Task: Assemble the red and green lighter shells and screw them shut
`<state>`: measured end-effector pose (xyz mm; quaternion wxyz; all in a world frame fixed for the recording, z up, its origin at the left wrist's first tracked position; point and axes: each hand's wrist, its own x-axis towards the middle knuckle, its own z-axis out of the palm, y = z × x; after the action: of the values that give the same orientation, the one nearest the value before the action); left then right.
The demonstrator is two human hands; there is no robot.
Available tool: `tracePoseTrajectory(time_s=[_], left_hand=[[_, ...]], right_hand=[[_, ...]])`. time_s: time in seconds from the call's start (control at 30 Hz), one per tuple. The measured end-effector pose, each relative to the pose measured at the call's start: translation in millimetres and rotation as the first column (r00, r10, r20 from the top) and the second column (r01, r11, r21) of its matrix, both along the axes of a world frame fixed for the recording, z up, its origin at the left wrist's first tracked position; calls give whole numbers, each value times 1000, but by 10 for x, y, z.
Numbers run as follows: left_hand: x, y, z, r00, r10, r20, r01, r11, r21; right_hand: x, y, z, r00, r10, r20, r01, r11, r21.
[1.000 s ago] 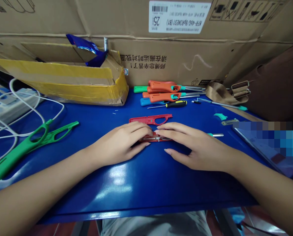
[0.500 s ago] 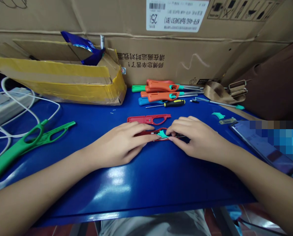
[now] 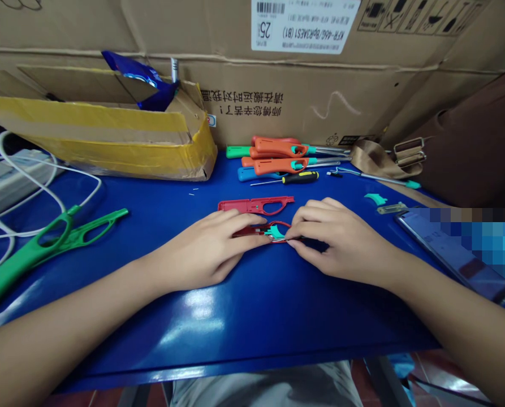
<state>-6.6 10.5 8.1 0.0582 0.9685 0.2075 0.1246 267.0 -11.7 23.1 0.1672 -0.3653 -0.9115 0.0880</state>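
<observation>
Head view: red shell half (image 3: 247,230) partly covered at both ends; left hand (image 3: 212,246) grips its rear; right hand (image 3: 341,240) fingertips at its front, can't tell if pinching; glossy blue table (image 3: 252,322), cardboard (image 3: 244,73) behind; shell lies open-side-up on table between hands, teal trigger (image 3: 274,232) inside.

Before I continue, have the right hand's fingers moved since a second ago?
Yes: on the right hand, the fingers have drawn rightward, judged against the far red shell.
</observation>
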Motion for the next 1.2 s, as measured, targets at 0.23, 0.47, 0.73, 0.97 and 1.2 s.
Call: tracePoseTrajectory(time_s=[0.23, 0.47, 0.73, 0.97, 1.2], left_hand=[[-4, 1, 4, 1000, 1, 8, -1, 1000, -4], [-6, -1, 10, 1000, 0, 22, 0, 1000, 4], [-10, -1, -4, 1000, -9, 25, 9, 1000, -2], [-7, -11, -2, 999, 3, 34, -2, 1000, -30], [16, -40, -38, 998, 32, 54, -29, 998, -60]], right_hand=[[3, -7, 10, 1000, 21, 13, -21, 1000, 21], [10, -23, 32, 1000, 19, 2, -19, 1000, -12], [6, -15, 19, 1000, 4, -27, -5, 998, -60], [-1, 40, -16, 986, -74, -149, 81, 996, 43], [71, 167, -161, 991, -131, -19, 132, 990, 42]])
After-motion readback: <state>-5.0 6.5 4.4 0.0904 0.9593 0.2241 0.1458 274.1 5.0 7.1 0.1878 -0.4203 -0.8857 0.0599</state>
